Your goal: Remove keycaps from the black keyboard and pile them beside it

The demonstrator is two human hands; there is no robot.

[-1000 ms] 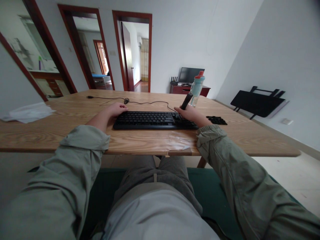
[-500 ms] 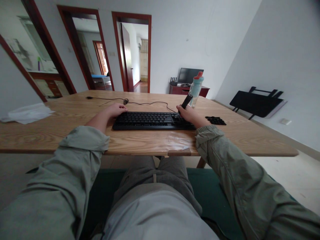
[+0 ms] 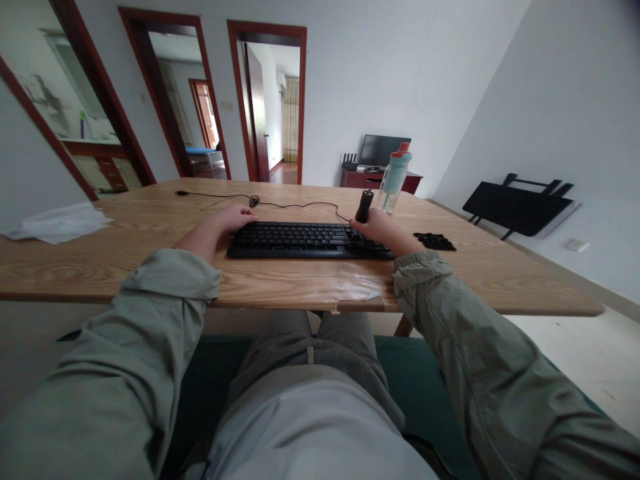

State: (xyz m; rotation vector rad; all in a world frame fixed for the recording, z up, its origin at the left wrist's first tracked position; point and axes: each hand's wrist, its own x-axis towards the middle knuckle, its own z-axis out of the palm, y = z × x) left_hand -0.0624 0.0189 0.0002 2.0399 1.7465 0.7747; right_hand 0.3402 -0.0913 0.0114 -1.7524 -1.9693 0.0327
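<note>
While your left hand [image 3: 236, 219] lay with curled fingers at the far left corner of the black keyboard [image 3: 295, 237], your right hand [image 3: 377, 227] was wrapped round a dark handle [image 3: 365, 205], its top end pointing up and leaning slightly to the right. I could not tell whether the left fingers pinched the keyboard or only rested against it. The right fist stood over the keyboard's number-pad side and hid part of it; the handle's lower end was out of sight.

The keyboard lay flat near the front edge of the wooden table [image 3: 280, 280]. Its key legends were too small to read, as was any marking on the handle. A thin cable [image 3: 300, 205] ran behind it, knotted midway. Beside your right wrist lay a cluster of small black pieces [image 3: 434, 241]. Beyond that hand stood a red-capped bottle [image 3: 394, 180], any lettering on it too blurred to make out.
</note>
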